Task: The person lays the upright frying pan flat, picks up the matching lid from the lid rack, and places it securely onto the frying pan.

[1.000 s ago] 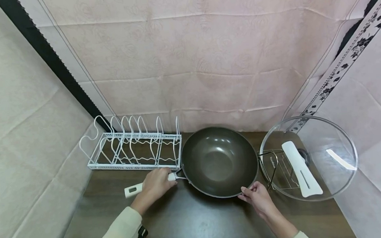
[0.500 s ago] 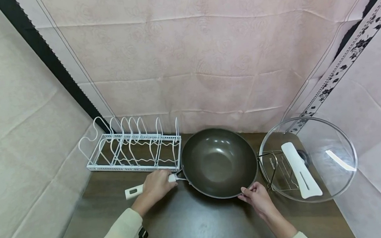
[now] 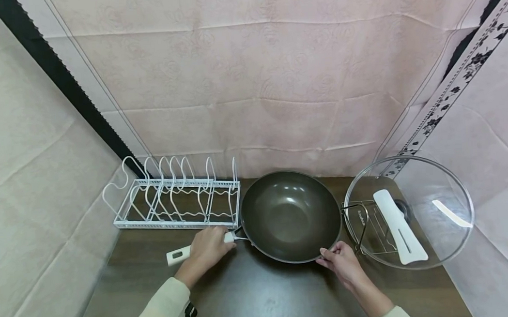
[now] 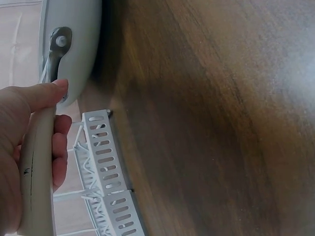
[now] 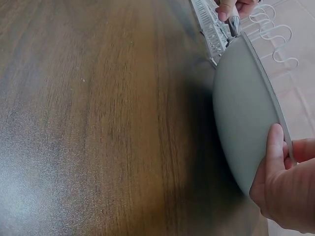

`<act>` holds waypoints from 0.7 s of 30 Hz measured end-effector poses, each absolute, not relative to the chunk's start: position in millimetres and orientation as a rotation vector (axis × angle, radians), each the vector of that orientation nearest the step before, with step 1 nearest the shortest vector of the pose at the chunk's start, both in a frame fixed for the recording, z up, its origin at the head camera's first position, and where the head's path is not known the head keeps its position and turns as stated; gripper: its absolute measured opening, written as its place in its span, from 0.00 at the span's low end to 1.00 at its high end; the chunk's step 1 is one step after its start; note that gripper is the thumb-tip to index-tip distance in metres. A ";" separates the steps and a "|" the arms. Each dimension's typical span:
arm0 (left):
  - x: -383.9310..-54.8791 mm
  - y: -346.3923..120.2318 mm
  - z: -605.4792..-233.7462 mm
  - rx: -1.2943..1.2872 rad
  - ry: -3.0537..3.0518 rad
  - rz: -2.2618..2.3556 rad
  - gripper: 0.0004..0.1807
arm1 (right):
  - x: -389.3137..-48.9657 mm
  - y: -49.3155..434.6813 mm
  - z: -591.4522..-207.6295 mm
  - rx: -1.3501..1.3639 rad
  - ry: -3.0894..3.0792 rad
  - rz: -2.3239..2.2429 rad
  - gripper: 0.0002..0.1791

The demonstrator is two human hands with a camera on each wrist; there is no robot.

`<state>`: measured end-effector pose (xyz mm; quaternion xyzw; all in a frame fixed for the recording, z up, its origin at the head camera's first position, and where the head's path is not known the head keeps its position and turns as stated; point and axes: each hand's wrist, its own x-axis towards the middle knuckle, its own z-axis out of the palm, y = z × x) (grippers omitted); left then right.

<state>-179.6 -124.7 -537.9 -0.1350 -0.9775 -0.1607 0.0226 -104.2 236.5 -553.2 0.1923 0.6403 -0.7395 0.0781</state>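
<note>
Between a white dish rack and a clear glass lid, a dark wok sits over the worktop; whether its base touches is hard to tell. The left-hand grip is curled round its pale handle, and the right-hand grip pinches its near right rim.

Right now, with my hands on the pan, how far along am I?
Looks done: the glass lid and white spatula are at the wire stand, with neither hand on them. In hand: the pan, your left hand gripping its handle, your right hand pinching its rim. Left, probably: settling the pan and letting go, since both hands hold it.
</note>
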 end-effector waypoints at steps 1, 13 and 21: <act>-179.5 -124.8 -538.3 -0.418 -3.027 -0.496 0.18 | -104.0 236.4 -553.5 0.575 1.911 -2.218 0.13; -183.8 -123.8 -536.5 -0.436 -3.050 -0.498 0.19 | -101.1 240.0 -557.3 0.615 1.877 -2.223 0.11; -185.4 -122.6 -533.7 -0.491 -3.043 -0.459 0.20 | -99.6 239.5 -559.2 0.610 1.847 -2.258 0.10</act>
